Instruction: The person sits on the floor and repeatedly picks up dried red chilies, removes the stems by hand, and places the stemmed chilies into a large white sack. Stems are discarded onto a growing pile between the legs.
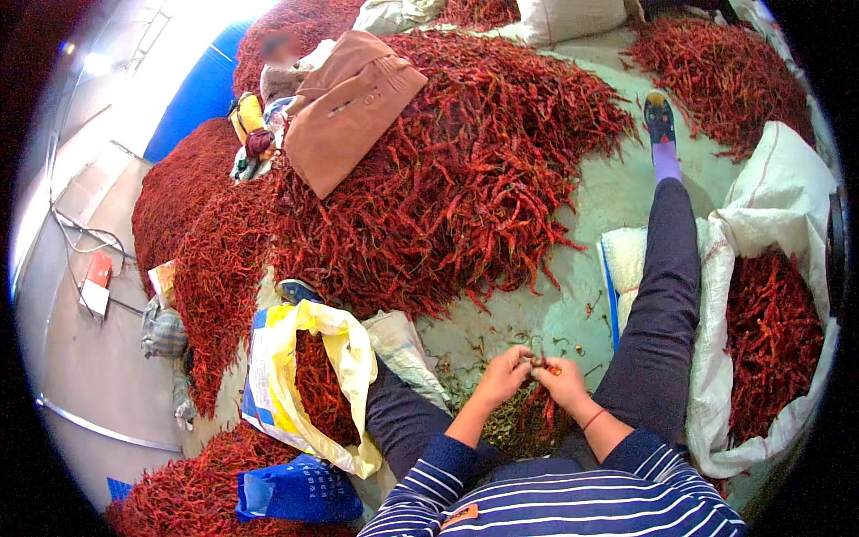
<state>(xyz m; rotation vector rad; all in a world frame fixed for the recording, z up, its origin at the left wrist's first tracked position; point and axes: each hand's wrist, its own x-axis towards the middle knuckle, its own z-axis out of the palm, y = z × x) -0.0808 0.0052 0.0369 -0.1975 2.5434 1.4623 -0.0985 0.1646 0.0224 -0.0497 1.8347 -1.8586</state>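
Both hands meet in front of me, above the floor between my legs. My right hand (562,385) grips dried red chillies (551,369), and more of them hang below its palm. The fingers of my left hand (504,377) are pinched at the stem end of a chilli held between the two hands; the exact grip is too small to make out. Beneath them lies a heap of greenish-brown stems and scraps (517,423), with some red chillies (537,405) at its right side, partly hidden by my forearm.
A large chilli pile (456,181) spreads ahead, with a brown cloth or sheet (356,107) on it. An open white woven sack (711,335) of chillies stands right; a yellow-white bag (366,362) of them stands left. A blue bag (315,490) lies lower left. Another person (282,77) is behind the cloth.
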